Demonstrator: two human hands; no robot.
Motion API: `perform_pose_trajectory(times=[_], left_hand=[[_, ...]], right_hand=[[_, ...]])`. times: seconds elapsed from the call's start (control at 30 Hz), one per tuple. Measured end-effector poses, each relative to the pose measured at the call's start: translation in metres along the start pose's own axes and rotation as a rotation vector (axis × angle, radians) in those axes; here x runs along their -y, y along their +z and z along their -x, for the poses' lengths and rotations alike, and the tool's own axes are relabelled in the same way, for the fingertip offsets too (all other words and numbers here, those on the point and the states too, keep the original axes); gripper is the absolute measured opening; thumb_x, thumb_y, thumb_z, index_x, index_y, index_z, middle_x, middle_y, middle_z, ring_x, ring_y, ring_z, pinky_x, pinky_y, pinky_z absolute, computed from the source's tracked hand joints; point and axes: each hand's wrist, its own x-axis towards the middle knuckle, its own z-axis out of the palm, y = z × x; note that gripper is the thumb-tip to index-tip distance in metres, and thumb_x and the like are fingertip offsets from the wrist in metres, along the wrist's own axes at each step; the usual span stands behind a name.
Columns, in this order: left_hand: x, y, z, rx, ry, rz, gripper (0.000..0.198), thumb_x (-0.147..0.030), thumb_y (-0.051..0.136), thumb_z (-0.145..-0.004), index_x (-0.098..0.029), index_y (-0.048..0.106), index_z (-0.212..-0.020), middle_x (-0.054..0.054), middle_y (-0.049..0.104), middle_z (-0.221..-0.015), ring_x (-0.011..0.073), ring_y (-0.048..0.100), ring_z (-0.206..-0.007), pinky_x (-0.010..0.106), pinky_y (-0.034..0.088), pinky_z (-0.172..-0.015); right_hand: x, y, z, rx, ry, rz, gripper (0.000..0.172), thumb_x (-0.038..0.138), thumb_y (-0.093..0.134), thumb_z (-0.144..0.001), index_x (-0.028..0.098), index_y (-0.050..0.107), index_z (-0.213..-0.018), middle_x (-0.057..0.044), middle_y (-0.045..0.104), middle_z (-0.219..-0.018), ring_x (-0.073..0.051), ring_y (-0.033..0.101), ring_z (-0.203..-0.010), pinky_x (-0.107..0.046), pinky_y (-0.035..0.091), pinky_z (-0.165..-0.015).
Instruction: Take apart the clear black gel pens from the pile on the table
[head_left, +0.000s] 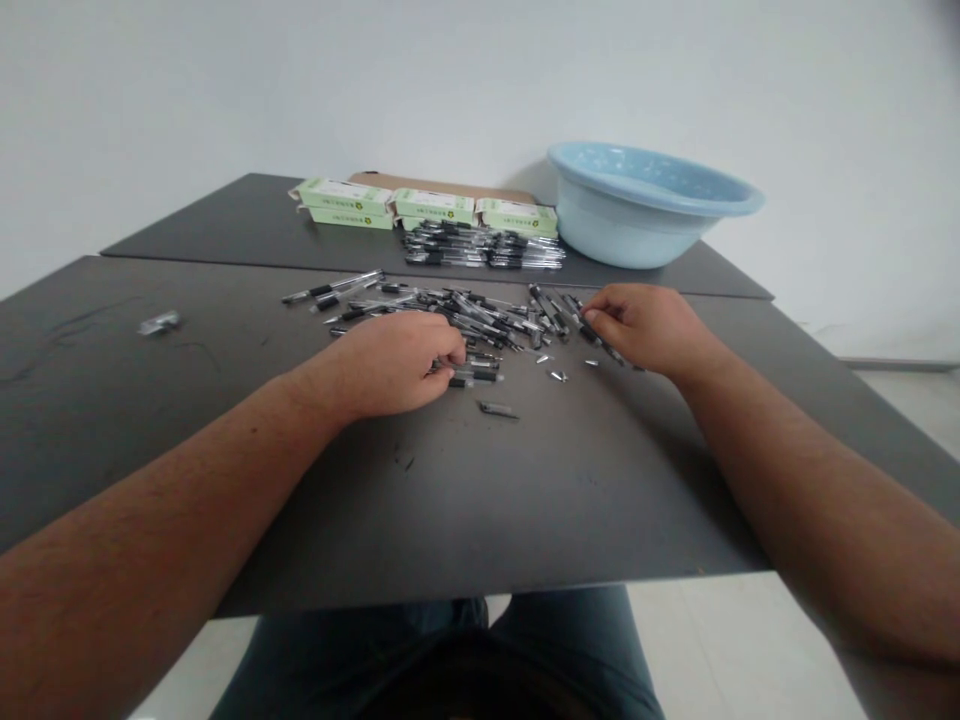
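Observation:
A loose heap of pens and pen parts, clear and black, lies in the middle of the dark table. My left hand is at the heap's near left side, its fingers curled in and the thumb close to the index finger. Pen pieces with black grips stick out beside its fingertips; what it grips is mostly hidden. At the heap's right edge my right hand is closed in a pinch over some dark pens. Its fingers cover whatever is between them. Small silvery tips and a short clear pen piece lie nearer me.
Behind the heap, pens are stacked in neat piles before several green-and-white boxes. A light blue basin stands at the back right. On the left lies a small clear bundle. The table's front edge is above my legs.

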Motion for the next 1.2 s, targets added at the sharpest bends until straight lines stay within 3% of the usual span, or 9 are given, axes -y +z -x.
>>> perform_pose_trajectory(times=[0.17, 0.67, 0.93, 1.2], left_hand=[[0.000, 0.001, 0.001, 0.056, 0.019, 0.008, 0.013, -0.022, 0.059, -0.080, -0.020, 0.070, -0.085, 0.006, 0.066, -0.087, 0.0225, 0.062, -0.085, 0.033, 0.046, -0.077], [0.000, 0.005, 0.000, 0.140, -0.039, -0.089, 0.022, -0.031, 0.056, -0.084, -0.022, 0.073, -0.094, 0.006, 0.070, -0.090, 0.0227, 0.064, -0.084, 0.033, 0.046, -0.074], [-0.006, 0.005, 0.000, 0.156, -0.080, -0.038, 0.014, -0.026, 0.058, -0.077, -0.022, 0.070, -0.084, 0.005, 0.069, -0.087, 0.0225, 0.063, -0.083, 0.032, 0.044, -0.072], [-0.010, 0.003, 0.001, 0.149, -0.070, -0.105, 0.015, -0.027, 0.055, -0.080, -0.021, 0.069, -0.082, 0.006, 0.068, -0.088, 0.0231, 0.062, -0.083, 0.033, 0.044, -0.071]], right_hand=[[0.001, -0.001, 0.000, 0.012, 0.007, -0.007, 0.024, 0.032, 0.056, -0.089, 0.022, 0.075, -0.097, -0.004, 0.077, -0.086, -0.022, 0.070, -0.077, -0.031, 0.045, -0.066], [0.009, 0.000, 0.002, 0.045, -0.075, -0.008, 0.025, 0.033, 0.054, -0.090, 0.022, 0.075, -0.098, -0.004, 0.077, -0.093, -0.023, 0.071, -0.084, -0.031, 0.047, -0.072], [0.012, 0.002, 0.003, 0.040, -0.138, -0.025, 0.025, 0.031, 0.055, -0.090, 0.022, 0.076, -0.100, -0.005, 0.078, -0.094, -0.023, 0.070, -0.084, -0.031, 0.046, -0.073], [0.016, 0.003, 0.004, 0.050, -0.190, -0.020, 0.025, 0.030, 0.055, -0.091, 0.020, 0.076, -0.102, -0.005, 0.077, -0.096, -0.024, 0.070, -0.087, -0.032, 0.046, -0.074]])
